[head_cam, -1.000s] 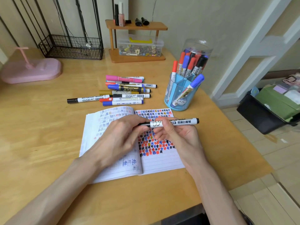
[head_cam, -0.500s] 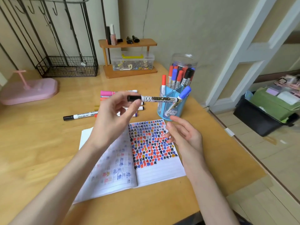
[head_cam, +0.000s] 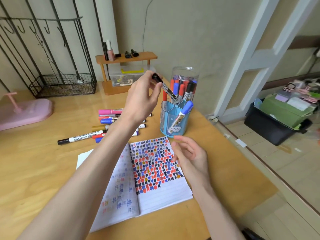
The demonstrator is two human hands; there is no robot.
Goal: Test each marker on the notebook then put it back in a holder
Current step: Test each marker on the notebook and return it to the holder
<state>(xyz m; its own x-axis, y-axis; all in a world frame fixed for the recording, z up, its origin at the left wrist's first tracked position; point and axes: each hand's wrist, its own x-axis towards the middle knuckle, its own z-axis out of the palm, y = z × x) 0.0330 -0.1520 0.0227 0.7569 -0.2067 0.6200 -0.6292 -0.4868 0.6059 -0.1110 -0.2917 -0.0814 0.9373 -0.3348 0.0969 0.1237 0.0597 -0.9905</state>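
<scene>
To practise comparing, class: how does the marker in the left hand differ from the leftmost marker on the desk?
The left hand grips the held marker; the desk marker lies untouched. The held marker tilts, lower end at the rim of the blue holder; the desk marker lies flat. Both: black cap, white printed barrel.

Probably a home; wooden desk (head_cam: pixel 43 170); cosmetics shelf (head_cam: pixel 147 56).

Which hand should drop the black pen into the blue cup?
Left. The left hand pinches the black marker, and the marker's lower end is right at the rim of the blue holder. The right hand is empty, with relaxed fingers, over the notebook.
</scene>
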